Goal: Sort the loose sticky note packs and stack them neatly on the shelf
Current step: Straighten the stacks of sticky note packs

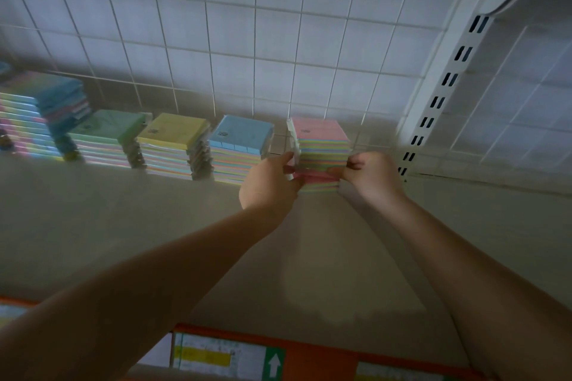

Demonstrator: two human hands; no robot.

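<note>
A beige shelf point(123, 226) runs along a wire grid back point(216, 40), carrying 5 stacks of sticky notes. At the pink-topped stack point(322, 145), farthest right, the left hand point(272, 182) and right hand point(368, 176) pinch a pink pack point(315, 176) low in it.

Shelf surface with stacked sticky note packs.

The beige shelf point(139, 226) carries five stacks along its far edge, against a white wire-grid back panel point(247, 40). From left to right: a tall, uneven blue-topped stack point(46, 114), a green-topped stack point(105, 136), a yellow-topped stack point(173, 145), a second blue-topped stack point(240, 147) and a pink-topped stack point(322, 148). The stacks stand just beside one another. An orange price strip point(318, 359) lines the near edge.
</note>
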